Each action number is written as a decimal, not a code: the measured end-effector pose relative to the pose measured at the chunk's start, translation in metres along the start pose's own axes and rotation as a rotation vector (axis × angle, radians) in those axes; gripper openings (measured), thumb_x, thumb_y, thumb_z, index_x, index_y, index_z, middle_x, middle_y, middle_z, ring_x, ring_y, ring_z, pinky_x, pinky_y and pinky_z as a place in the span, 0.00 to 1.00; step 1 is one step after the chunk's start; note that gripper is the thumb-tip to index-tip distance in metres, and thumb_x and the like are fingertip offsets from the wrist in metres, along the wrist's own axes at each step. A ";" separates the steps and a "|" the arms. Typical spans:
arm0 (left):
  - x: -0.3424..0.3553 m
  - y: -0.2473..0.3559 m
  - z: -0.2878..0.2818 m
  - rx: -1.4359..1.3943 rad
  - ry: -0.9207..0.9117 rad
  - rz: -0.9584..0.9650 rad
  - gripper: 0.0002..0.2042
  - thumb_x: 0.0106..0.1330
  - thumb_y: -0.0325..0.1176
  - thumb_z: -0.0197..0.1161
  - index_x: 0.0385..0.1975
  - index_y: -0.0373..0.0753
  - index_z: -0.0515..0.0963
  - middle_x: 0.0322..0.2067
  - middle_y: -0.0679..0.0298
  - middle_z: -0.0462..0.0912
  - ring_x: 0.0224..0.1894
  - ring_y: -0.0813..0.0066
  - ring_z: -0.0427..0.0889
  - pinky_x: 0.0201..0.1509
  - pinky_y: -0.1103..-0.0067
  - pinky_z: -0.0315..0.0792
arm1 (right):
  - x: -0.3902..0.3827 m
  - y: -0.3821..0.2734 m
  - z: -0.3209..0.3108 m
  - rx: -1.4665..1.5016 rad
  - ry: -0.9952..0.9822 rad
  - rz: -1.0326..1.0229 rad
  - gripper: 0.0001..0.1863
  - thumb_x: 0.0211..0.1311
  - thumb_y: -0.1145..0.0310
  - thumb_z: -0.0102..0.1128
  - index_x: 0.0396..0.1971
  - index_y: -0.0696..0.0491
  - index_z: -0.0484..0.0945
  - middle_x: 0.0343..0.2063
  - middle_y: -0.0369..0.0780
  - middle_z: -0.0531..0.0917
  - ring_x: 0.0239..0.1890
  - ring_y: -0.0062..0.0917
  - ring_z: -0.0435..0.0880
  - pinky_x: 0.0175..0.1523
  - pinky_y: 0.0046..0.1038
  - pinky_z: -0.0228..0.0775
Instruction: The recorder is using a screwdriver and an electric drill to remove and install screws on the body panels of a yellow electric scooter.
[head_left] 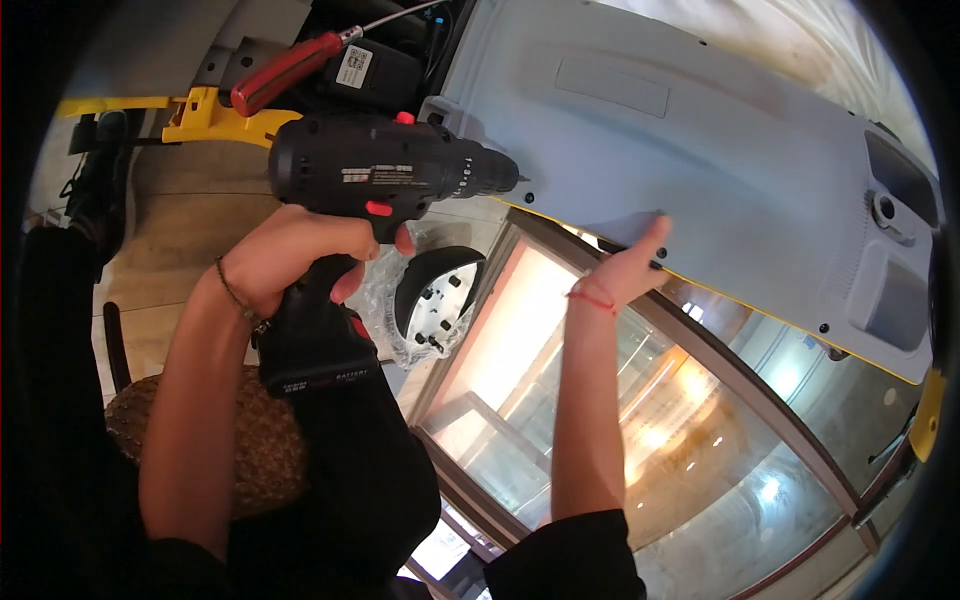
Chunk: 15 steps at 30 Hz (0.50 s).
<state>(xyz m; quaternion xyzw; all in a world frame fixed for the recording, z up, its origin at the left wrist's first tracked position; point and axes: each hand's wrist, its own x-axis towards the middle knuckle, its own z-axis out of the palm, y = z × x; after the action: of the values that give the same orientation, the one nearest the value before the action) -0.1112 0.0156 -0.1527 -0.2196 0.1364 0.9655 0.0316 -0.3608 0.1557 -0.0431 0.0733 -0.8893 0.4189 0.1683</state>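
While your left hand wraps the grip of the black drill at ten o'clock, your right hand rests its thumb on the grey panel at two; its fingers are hidden, so its hold can't be told. You seem to be at a screwing step: next calls for seating the bit squarely on the neighbouring dark fixing.
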 end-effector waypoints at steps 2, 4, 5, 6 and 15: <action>0.000 0.001 -0.001 -0.023 0.030 -0.005 0.14 0.49 0.25 0.55 0.36 0.29 0.78 0.32 0.57 0.81 0.15 0.78 0.69 0.21 0.82 0.66 | -0.026 0.013 -0.003 0.033 -0.276 0.369 0.35 0.60 0.58 0.64 0.59 0.60 0.58 0.53 0.45 0.72 0.50 0.30 0.76 0.55 0.33 0.71; 0.002 0.002 -0.002 -0.020 0.036 0.012 0.14 0.50 0.25 0.55 0.36 0.29 0.78 0.31 0.58 0.81 0.15 0.78 0.69 0.22 0.82 0.67 | -0.054 0.025 -0.005 0.147 -0.490 0.495 0.26 0.61 0.63 0.62 0.54 0.58 0.65 0.50 0.43 0.74 0.46 0.26 0.77 0.51 0.30 0.72; 0.003 0.004 -0.002 -0.005 0.038 0.022 0.14 0.50 0.26 0.55 0.36 0.29 0.78 0.30 0.58 0.81 0.15 0.79 0.69 0.23 0.82 0.67 | -0.061 0.029 -0.002 0.104 -0.447 0.447 0.23 0.61 0.64 0.62 0.52 0.58 0.67 0.48 0.42 0.75 0.45 0.25 0.77 0.50 0.29 0.72; 0.004 0.005 -0.003 0.009 0.041 0.029 0.14 0.51 0.27 0.55 0.36 0.29 0.79 0.30 0.58 0.81 0.15 0.79 0.69 0.23 0.82 0.67 | -0.065 0.032 0.000 0.073 -0.435 0.399 0.21 0.62 0.65 0.62 0.50 0.58 0.69 0.47 0.41 0.76 0.45 0.24 0.77 0.49 0.27 0.73; 0.007 0.002 -0.002 0.066 0.048 -0.052 0.11 0.54 0.29 0.56 0.34 0.32 0.81 0.17 0.66 0.75 0.18 0.81 0.70 0.27 0.82 0.64 | -0.082 0.018 -0.006 -0.096 -0.601 0.350 0.12 0.63 0.70 0.58 0.43 0.60 0.76 0.22 0.36 0.78 0.25 0.17 0.76 0.34 0.18 0.69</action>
<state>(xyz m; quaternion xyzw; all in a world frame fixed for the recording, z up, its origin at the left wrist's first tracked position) -0.1173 0.0129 -0.1567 -0.2448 0.1630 0.9538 0.0606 -0.2875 0.1709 -0.0816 0.0315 -0.9169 0.3588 -0.1720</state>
